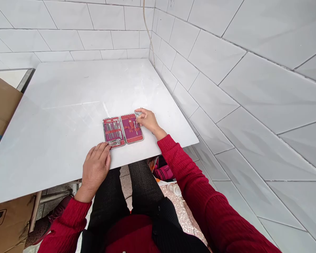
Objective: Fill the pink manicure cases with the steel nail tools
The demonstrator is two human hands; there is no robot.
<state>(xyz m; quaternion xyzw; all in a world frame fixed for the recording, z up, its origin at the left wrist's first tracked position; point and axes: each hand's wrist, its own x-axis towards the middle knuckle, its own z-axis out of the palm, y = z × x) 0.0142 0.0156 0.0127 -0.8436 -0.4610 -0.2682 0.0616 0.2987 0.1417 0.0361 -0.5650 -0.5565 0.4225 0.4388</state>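
Observation:
An open manicure case (133, 140) lies on the white table, its red and purple lining facing up. Several slim metal tools (113, 130) stand in loops in the left half, and nail clippers (114, 142) sit along its near edge. The right half holds a red-handled tool (131, 123) and small metal tools. My left hand (97, 165) rests at the case's near left corner, fingertips touching it, fingers loosely bent and thumb apart. At the far right corner, my right hand (148, 120) pinches a small metal tool (138, 114), mostly hidden by the fingers.
The white table (68, 84) meets tiled walls (208, 63) behind and to the right. A cable (147, 28) hangs down the corner. Cardboard boxes (2, 109) stand at the left. Below the table are a pink-and-black bundle (163, 171) and my legs.

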